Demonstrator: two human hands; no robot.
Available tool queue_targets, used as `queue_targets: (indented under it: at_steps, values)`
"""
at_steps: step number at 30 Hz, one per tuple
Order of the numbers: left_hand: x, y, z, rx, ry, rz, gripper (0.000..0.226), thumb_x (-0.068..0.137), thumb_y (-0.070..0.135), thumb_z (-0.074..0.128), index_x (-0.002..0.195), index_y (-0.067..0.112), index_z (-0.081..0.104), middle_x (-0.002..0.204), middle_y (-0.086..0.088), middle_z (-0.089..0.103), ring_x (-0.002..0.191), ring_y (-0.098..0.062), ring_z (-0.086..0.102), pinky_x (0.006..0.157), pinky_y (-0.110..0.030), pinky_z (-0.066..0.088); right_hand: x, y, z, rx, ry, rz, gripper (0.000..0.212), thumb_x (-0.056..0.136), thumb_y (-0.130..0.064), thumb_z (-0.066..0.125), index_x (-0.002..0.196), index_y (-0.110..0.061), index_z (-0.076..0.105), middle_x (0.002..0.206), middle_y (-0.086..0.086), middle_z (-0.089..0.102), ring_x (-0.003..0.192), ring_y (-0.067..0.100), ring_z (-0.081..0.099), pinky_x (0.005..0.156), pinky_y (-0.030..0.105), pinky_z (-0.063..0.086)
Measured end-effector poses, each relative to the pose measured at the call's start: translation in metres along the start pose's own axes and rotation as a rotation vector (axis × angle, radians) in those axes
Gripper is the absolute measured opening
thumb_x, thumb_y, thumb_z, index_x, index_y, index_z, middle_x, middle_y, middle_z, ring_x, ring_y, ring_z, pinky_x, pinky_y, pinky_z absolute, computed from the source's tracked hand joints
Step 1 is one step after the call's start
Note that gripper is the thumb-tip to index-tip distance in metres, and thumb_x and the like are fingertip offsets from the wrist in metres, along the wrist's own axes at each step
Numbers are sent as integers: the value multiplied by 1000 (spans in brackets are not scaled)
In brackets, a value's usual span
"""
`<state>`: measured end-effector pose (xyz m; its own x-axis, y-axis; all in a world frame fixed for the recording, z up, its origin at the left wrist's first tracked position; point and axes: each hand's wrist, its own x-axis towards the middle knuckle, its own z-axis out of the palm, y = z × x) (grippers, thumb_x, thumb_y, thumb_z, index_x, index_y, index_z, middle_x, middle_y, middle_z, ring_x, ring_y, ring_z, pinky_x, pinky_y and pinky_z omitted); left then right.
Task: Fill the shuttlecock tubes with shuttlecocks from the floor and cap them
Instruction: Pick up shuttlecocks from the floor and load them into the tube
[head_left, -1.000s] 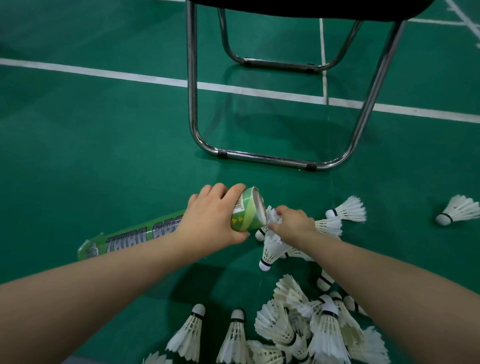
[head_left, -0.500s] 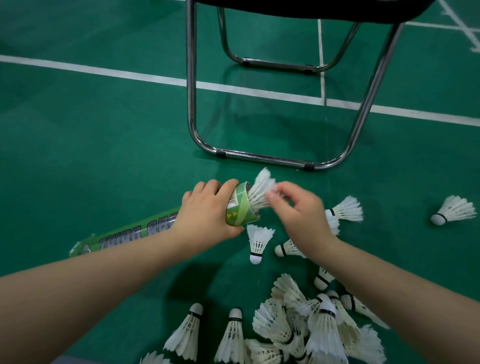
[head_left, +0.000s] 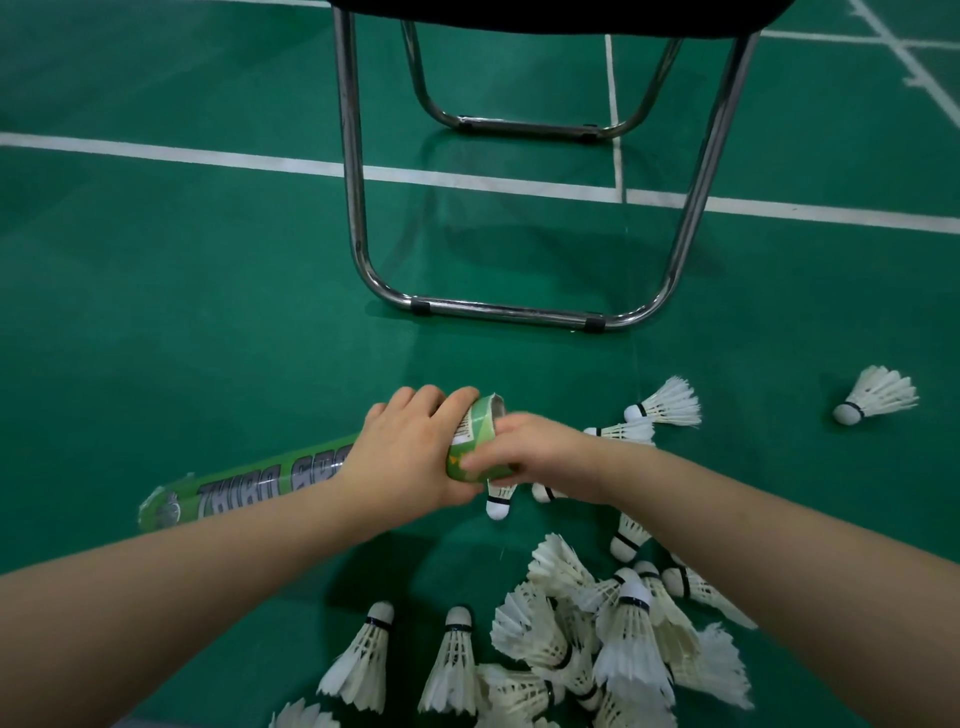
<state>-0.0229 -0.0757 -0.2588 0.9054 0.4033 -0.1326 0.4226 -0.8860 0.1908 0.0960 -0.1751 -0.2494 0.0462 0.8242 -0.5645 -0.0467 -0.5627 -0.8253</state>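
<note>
A green court floor (head_left: 156, 291), crossed by a white boundary line (head_left: 182, 155), fills the frame beneath me. A chair with a chrome tube frame (head_left: 358, 208) and a dark seat stands straight ahead, its front bar resting on the floor beyond my arms. My two bare forearms reach in from the bottom corners and meet near the middle. A heap of white feather shuttlecocks (head_left: 597, 634) lies on the floor under my right forearm, some upright on their skirts, others tipped across one another. The green shuttlecock tube (head_left: 249, 486) runs from lower left up to centre, its far end lifted off the floor. My left hand (head_left: 410, 457) is wrapped around the tube just behind its open mouth, fingers over the top. My right hand (head_left: 535, 452) is pressed against that mouth, fingers curled at the rim; whether it holds anything I cannot tell, as it is blurred. Below the tube's mouth one shuttlecock (head_left: 497, 505) points cork-down. Two more (head_left: 665, 404) lie just beyond my right wrist. A lone shuttlecock (head_left: 878, 394) lies well apart at far right.
</note>
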Motion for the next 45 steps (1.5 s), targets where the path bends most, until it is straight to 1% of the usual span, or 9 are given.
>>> queue_targets:
  at_steps: [4, 6, 11, 15, 17, 23, 31, 36, 45]
  values:
    - [7, -8, -4, -43, 37, -53, 84, 70, 56, 66, 140, 30, 28, 121, 1, 47, 110, -22, 42, 93, -37, 37, 1, 4, -26, 188, 522, -100, 17, 90, -24, 54, 82, -14, 65, 80, 4, 67, 79, 19, 63, 85, 36, 50]
    - [5, -13, -4, -42, 31, -71, 84, 70, 56, 66, 140, 30, 28, 121, 1, 47, 110, -21, 42, 94, -37, 37, 6, 18, -39, -178, 690, -3, 14, 91, -24, 51, 90, -20, 64, 92, -1, 67, 89, 19, 62, 87, 35, 49]
    - [-4, -14, 0, -12, -8, -46, 86, 71, 57, 66, 142, 31, 24, 123, 3, 45, 113, -20, 40, 95, -36, 35, 27, 60, -21, -852, 337, 167, 58, 84, -28, 56, 138, -26, 36, 131, 3, 53, 114, 23, 52, 95, 39, 43]
    - [-6, -14, 2, -5, -24, -32, 88, 72, 58, 65, 143, 30, 21, 127, 3, 43, 116, -20, 39, 98, -36, 34, 37, 68, -13, -1193, 300, 189, 18, 91, -32, 49, 106, -24, 54, 108, 5, 64, 98, 24, 54, 85, 36, 34]
    - [-6, -17, 2, -13, -19, -39, 88, 72, 58, 66, 143, 30, 22, 126, 3, 44, 116, -21, 39, 98, -36, 34, 33, 62, -20, -1080, 386, 157, 18, 92, -29, 45, 77, -24, 51, 89, 5, 65, 83, 24, 55, 73, 32, 35]
    - [-4, -29, 1, -30, -7, -81, 87, 71, 57, 66, 142, 31, 24, 124, 3, 45, 114, -21, 40, 96, -38, 36, -11, 21, -35, -254, 876, -384, 17, 90, -18, 55, 78, -7, 61, 63, 3, 49, 52, 8, 36, 49, 23, 28]
    - [3, -16, -4, -39, 43, -97, 85, 69, 55, 67, 140, 29, 28, 121, 1, 47, 112, -22, 42, 92, -38, 38, -12, 8, 5, -476, 544, -341, 29, 94, -23, 50, 67, -13, 54, 54, -5, 42, 51, 7, 37, 53, 29, 30]
    - [3, -5, -6, -64, 81, -85, 83, 70, 55, 67, 139, 27, 32, 118, 0, 49, 109, -23, 44, 89, -38, 39, -10, 0, 10, -25, 195, -189, 44, 65, -20, 51, 105, -8, 62, 100, 8, 60, 91, 13, 52, 86, 33, 44]
    - [3, 16, 1, -7, -25, 23, 88, 73, 60, 61, 145, 28, 22, 125, 2, 45, 114, -21, 41, 94, -36, 36, -5, 6, -4, -69, -59, 1, 27, 61, -5, 54, 87, -7, 52, 86, 7, 45, 82, 19, 40, 76, 32, 30]
